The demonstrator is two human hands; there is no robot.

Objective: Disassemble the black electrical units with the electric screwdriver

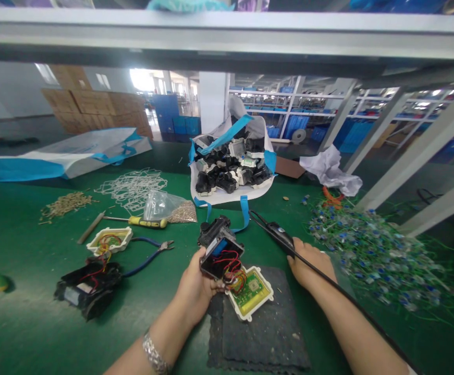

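My left hand [196,286] is closed around a black electronic unit [219,249] with red and blue wires spilling from its open back. A white cover with a green circuit board [251,292] hangs from those wires and rests on a dark rubber mat [258,333]. My right hand [308,263] lies on the green table and grips a black corded tool [278,237] whose tip points up and left. Its cable runs back along my right forearm.
A white bag with blue straps [230,195] full of black units stands behind. To the left lie blue-handled pliers [148,255], a yellow screwdriver [146,222], a second opened unit [89,284], a screw bag [170,208]. A heap of blue-and-green wired parts [371,255] fills the right.
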